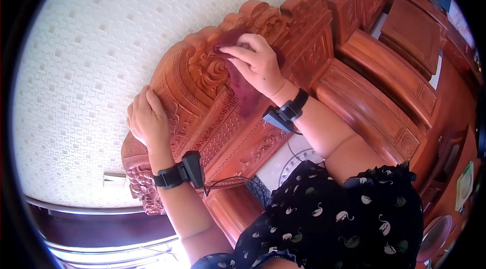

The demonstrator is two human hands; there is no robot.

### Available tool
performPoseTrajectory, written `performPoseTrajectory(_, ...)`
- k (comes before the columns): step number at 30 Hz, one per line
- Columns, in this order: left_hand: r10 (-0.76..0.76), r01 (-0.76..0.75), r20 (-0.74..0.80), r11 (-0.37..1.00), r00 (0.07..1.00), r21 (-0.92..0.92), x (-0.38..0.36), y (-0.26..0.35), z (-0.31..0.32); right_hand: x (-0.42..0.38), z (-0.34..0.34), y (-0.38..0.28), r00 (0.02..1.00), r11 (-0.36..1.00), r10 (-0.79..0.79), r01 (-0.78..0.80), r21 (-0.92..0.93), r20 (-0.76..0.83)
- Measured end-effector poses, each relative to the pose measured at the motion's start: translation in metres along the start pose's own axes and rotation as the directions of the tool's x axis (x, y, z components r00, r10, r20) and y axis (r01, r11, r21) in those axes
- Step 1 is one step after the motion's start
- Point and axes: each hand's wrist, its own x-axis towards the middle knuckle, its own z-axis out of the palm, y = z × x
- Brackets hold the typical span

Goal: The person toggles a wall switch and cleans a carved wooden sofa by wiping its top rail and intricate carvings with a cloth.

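A carved reddish-brown wooden sofa backrest (pixel 202 117) slants across the middle of the view against the wall. My left hand (pixel 147 117) is curled over its upper edge at the lower left, with the fingertips partly hidden behind the wood. Higher up, my right hand (pixel 257 64) pinches a dark red cloth (pixel 243 89) between thumb and fingers. The cloth lies against the raised carving and drapes down beneath the hand. Each wrist carries a black strapped device, such as the one on the left wrist (pixel 192 169).
A pale patterned wall (pixel 101 56) rises behind the backrest. Wooden seats (pixel 369 102) extend to the right, with a small wooden table or stool top (pixel 412 33) beyond. A wall switch plate (pixel 115 180) is at the lower left. A pink round stool (pixel 435 236) stands at the lower right.
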Motion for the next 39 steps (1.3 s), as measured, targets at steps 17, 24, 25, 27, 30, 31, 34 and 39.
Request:
performPoseTrajectory(17,-0.009,0.009,-0.01,1.0,1.0,0.011,0.0,-0.001,0.003,0.01,-0.004,-0.012,1.0,1.0,-0.009,0.009,-0.021,0.026)
performPoseTrajectory(24,0.009,-0.009,-0.035,1.0,0.999,-0.013,0.0,0.001,0.0,0.001,-0.007,0.0,0.987,0.988,0.152,-0.152,-0.016,0.051)
performPoseTrajectory(25,0.008,-0.008,-0.037,1.0,0.999,-0.009,0.0,0.001,0.0,0.0,-0.009,0.001,0.978,0.979,0.204,-0.204,0.005,0.048)
performPoseTrajectory(27,0.01,-0.01,-0.036,1.0,0.999,-0.003,-0.002,0.001,0.0,0.0,-0.01,-0.002,0.965,0.965,0.258,-0.26,0.026,0.046)
performPoseTrajectory(30,0.008,-0.008,-0.036,1.0,0.999,0.021,0.001,0.0,0.002,0.006,0.002,-0.016,0.997,0.995,0.081,-0.082,0.056,0.015)
performPoseTrajectory(31,0.012,-0.011,-0.042,1.0,0.999,0.011,0.001,0.0,0.002,0.006,0.008,-0.022,0.999,0.997,0.037,-0.04,0.064,0.036)
performPoseTrajectory(34,0.026,-0.026,-0.046,1.0,0.999,-0.004,-0.001,-0.001,0.001,-0.002,0.007,-0.013,0.995,0.998,-0.064,0.063,0.013,0.074)
performPoseTrajectory(39,0.006,-0.006,-0.033,1.0,0.999,0.0,0.0,0.002,-0.001,-0.018,-0.01,0.005,0.992,0.996,0.084,-0.082,-0.024,0.097)
